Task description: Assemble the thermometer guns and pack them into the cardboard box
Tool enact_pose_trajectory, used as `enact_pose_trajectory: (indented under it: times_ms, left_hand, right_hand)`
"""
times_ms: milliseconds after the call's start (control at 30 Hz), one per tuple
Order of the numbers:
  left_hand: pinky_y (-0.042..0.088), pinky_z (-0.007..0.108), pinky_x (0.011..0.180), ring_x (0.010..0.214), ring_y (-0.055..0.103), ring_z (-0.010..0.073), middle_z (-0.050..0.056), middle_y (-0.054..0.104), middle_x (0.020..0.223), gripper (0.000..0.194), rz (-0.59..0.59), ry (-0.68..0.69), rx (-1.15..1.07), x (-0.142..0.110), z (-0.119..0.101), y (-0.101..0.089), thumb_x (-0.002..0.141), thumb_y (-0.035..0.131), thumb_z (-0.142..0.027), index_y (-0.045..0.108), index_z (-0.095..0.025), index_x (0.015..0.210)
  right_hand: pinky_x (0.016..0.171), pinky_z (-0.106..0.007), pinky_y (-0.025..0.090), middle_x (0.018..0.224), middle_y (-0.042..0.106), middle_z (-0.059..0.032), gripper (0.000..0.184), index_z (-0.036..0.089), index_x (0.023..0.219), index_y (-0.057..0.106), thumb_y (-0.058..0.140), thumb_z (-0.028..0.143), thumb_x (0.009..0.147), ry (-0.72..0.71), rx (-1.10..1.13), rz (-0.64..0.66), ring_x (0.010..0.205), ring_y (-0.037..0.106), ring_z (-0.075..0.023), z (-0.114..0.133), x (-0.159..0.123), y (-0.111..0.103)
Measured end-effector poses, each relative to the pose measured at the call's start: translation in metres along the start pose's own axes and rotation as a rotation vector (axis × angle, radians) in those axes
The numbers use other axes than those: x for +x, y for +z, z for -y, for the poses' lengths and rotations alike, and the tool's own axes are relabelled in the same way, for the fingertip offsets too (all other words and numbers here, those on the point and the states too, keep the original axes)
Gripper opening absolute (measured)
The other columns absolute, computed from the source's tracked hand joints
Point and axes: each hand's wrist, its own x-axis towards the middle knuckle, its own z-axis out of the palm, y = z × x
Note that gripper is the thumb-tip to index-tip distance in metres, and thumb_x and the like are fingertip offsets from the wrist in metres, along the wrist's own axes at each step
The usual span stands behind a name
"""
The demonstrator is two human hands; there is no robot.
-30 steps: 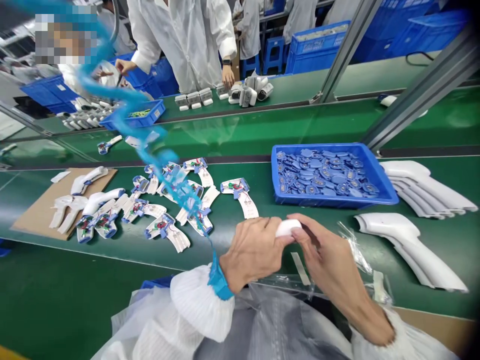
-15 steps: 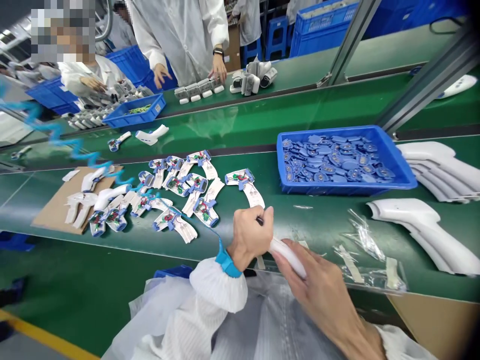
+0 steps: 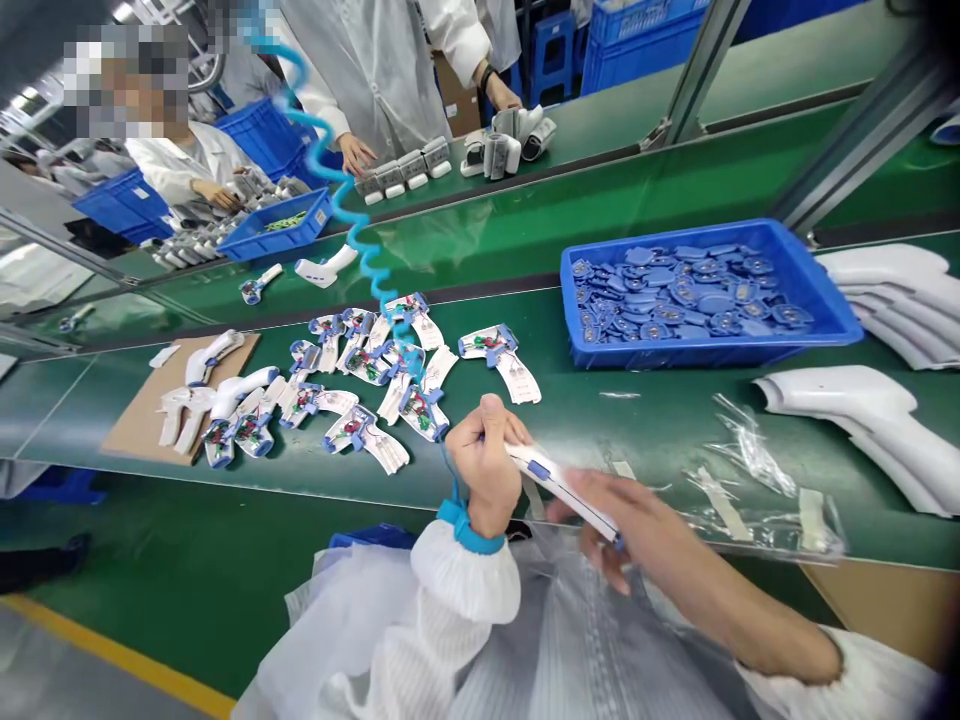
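My left hand [image 3: 484, 465] grips one end of a long white plastic thermometer housing [image 3: 559, 488] with a blue strip along it. My right hand [image 3: 611, 525], blurred by motion, cups the far end between thumb and fingers. A blue wrist strap [image 3: 471, 530] circles my left wrist, and its coiled blue cord [image 3: 364, 250] rises across the view. Just beyond my left hand, on the green belt, lie several open white-and-blue thermometer shells with circuit boards [image 3: 424, 410].
A blue tray [image 3: 712, 350] of round blue parts stands on the belt, beside stacked white pistol-shaped housings [image 3: 840, 400] and crumpled clear plastic [image 3: 750, 455]. A cardboard sheet [image 3: 180, 400] lies at left. Co-workers in white coats [image 3: 375, 70] handle parts across a second belt.
The housing now slants further across my body, with its far end lower right. My right hand has slid toward that end. The view has swung upward and the coiled cord has swung up.
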Motion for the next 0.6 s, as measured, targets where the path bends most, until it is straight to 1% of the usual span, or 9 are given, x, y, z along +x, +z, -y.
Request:
enact_pose_trajectory:
  times_ms: [33, 100, 167, 233, 300, 333, 433, 500, 600]
  left_hand:
    - [0.04, 0.028, 0.051, 0.046, 0.049, 0.0124, -0.001, 0.047, 0.048, 0.062, -0.057, -0.018, 0.06, 0.001, 0.005, 0.003, 0.102, 0.055, -0.052, 0.047, -0.02, 0.05]
    - [0.038, 0.028, 0.053, 0.047, 0.048, 0.0119, -0.001, 0.049, 0.047, 0.061, -0.11, -0.035, 0.237, 0.004, 0.014, 0.007, 0.101, 0.058, -0.052, 0.05, -0.02, 0.049]
    - [0.035, 0.029, 0.053, 0.045, 0.045, 0.011, -0.002, 0.047, 0.043, 0.062, -0.118, -0.061, 0.398, 0.009, 0.017, 0.009, 0.099, 0.06, -0.05, 0.049, -0.02, 0.046]
    - [0.033, 0.029, 0.054, 0.044, 0.043, 0.0106, -0.001, 0.045, 0.042, 0.064, -0.118, -0.088, 0.487, 0.015, 0.015, 0.01, 0.099, 0.059, -0.049, 0.047, -0.02, 0.043]
    - [0.034, 0.029, 0.055, 0.047, 0.042, 0.0105, -0.001, 0.046, 0.044, 0.063, -0.037, -0.118, 0.474, 0.02, 0.006, 0.01, 0.098, 0.058, -0.051, 0.047, -0.02, 0.044]
    - [0.036, 0.028, 0.057, 0.051, 0.045, 0.0107, -0.001, 0.05, 0.048, 0.058, 0.057, -0.139, 0.427, 0.021, -0.002, 0.01, 0.096, 0.061, -0.052, 0.05, -0.019, 0.049]
    - [0.045, 0.026, 0.066, 0.07, 0.058, 0.0135, 0.001, 0.067, 0.078, 0.037, 0.461, -0.201, 0.239, 0.022, -0.031, 0.007, 0.079, 0.083, -0.05, 0.064, -0.018, 0.081]
    - [0.049, 0.026, 0.071, 0.08, 0.062, 0.0157, 0.004, 0.07, 0.096, 0.045, 0.633, -0.209, 0.199, 0.019, -0.049, 0.004, 0.071, 0.091, -0.044, 0.064, -0.019, 0.097]
    - [0.051, 0.028, 0.074, 0.084, 0.064, 0.0179, 0.005, 0.07, 0.101, 0.038, 0.741, -0.165, 0.309, 0.013, -0.064, -0.002, 0.076, 0.087, -0.037, 0.063, -0.02, 0.1]
  right_hand:
    - [0.047, -0.025, 0.042, 0.091, 0.073, -0.0087, 0.05, 0.02, 0.12, 0.068, 0.053, 0.061, 0.096, -0.138, -0.207, -0.062, 0.056, 0.058, -0.0146, -0.002, 0.003, 0.008]
    - [0.049, -0.027, 0.038, 0.088, 0.074, -0.0111, 0.041, 0.017, 0.122, 0.068, 0.048, 0.046, 0.101, -0.384, -0.67, -0.235, 0.06, 0.066, -0.0197, -0.008, 0.009, 0.024]
    - [0.047, -0.028, 0.029, 0.077, 0.072, -0.0127, 0.037, 0.013, 0.109, 0.071, 0.042, 0.034, 0.103, -0.475, -1.023, -0.385, 0.054, 0.066, -0.0217, -0.012, 0.014, 0.035]
    - [0.045, -0.029, 0.024, 0.07, 0.07, -0.0124, 0.039, 0.012, 0.101, 0.071, 0.038, 0.032, 0.105, -0.506, -1.147, -0.456, 0.047, 0.063, -0.0215, -0.013, 0.016, 0.036]
    - [0.046, -0.028, 0.03, 0.067, 0.07, -0.0097, 0.042, 0.013, 0.104, 0.073, 0.038, 0.037, 0.106, -0.576, -1.034, -0.422, 0.048, 0.063, -0.0209, -0.013, 0.015, 0.026]
    - [0.048, -0.028, 0.036, 0.068, 0.071, -0.0078, 0.044, 0.015, 0.107, 0.074, 0.039, 0.042, 0.106, -0.592, -0.914, -0.37, 0.052, 0.065, -0.0208, -0.013, 0.014, 0.017]
    - [0.072, -0.03, 0.057, 0.09, 0.078, -0.0056, 0.046, 0.021, 0.116, 0.076, 0.05, 0.056, 0.102, -0.513, -0.49, -0.199, 0.083, 0.075, -0.0234, -0.011, 0.009, -0.012]
    - [0.092, -0.034, 0.06, 0.115, 0.078, -0.0052, 0.045, 0.025, 0.121, 0.077, 0.06, 0.059, 0.096, -0.439, -0.284, -0.138, 0.108, 0.073, -0.0265, -0.01, 0.007, -0.025]
    - [0.102, -0.042, 0.058, 0.125, 0.075, -0.0064, 0.049, 0.027, 0.121, 0.079, 0.068, 0.062, 0.088, -0.381, -0.172, -0.125, 0.116, 0.071, -0.0301, -0.014, 0.007, -0.031]
